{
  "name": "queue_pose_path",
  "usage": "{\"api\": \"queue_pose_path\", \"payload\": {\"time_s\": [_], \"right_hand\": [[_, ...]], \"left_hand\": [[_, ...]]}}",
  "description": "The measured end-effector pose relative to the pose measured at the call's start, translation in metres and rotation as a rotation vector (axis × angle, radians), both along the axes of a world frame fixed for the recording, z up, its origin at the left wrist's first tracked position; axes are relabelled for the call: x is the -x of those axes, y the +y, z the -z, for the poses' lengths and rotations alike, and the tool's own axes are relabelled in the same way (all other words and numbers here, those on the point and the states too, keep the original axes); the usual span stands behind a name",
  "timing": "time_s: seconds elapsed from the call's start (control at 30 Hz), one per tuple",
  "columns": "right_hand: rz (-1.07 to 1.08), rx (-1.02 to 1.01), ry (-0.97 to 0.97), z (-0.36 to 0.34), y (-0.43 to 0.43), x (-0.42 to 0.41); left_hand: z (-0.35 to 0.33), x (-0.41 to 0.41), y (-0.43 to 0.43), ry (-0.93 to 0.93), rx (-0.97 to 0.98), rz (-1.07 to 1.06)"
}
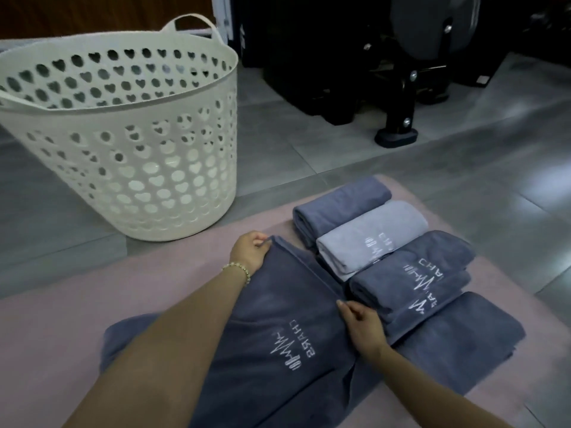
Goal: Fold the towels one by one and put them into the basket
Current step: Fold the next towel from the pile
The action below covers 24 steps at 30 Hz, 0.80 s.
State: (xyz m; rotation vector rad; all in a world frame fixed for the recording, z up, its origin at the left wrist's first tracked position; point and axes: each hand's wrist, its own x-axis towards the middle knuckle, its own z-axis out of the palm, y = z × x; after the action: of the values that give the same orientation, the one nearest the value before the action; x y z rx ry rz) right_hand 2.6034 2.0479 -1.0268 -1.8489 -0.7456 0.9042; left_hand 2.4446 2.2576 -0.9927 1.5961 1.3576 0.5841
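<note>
— What is the basket [123, 143] at upper left made of?
— Cream plastic, matt and smooth, its wall pierced with heart-shaped holes.

— And the towels?
— Soft, plush matt cloth. The dark blue-grey towel [278, 329] at lower centre carries pale embroidered lettering; the light grey folded towel [370, 236] right of centre has the same nap.

— The surface beneath?
— A pink mat [61, 310], dull and finely textured, on glossy grey floor tiles [463, 180] that reflect light.

— Upper right?
— A black machine frame [401, 97], glossy painted metal with shiny bolts.

— The wrist?
— A bracelet [238, 270] of glossy pale beads.
</note>
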Motion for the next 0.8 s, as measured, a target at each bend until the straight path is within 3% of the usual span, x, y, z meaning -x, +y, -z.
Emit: {"api": "queue_pose_path", "payload": {"time_s": [0.13, 0.23, 0.3, 0.43, 0.63, 0.8], "right_hand": [[0.033, 0.054, -0.038, 0.018, -0.001, -0.005], [0.034, 0.09, -0.07, 0.021, 0.0, -0.009], [0.016, 0.098, -0.08, 0.023, 0.001, -0.01], [-0.052, 0.12, -0.104, 0.022, 0.003, -0.006], [-0.105, -0.057, -0.198, -0.008, 0.025, 0.013], [-0.253, -0.229, -0.21, -0.051, 0.06, 0.06]], "left_hand": [[0.021, -0.015, 0.008, 0.221, -0.025, 0.062], [0.034, -0.009, 0.006, 0.492, 0.082, 0.145], [0.042, -0.001, 0.01, 0.532, 0.138, 0.142], [0.047, 0.002, 0.011, 0.268, 0.258, 0.141], [0.013, 0.006, -0.007, -0.059, 0.075, 0.143], [-0.021, 0.056, -0.029, -0.162, 0.002, 0.266]]}}
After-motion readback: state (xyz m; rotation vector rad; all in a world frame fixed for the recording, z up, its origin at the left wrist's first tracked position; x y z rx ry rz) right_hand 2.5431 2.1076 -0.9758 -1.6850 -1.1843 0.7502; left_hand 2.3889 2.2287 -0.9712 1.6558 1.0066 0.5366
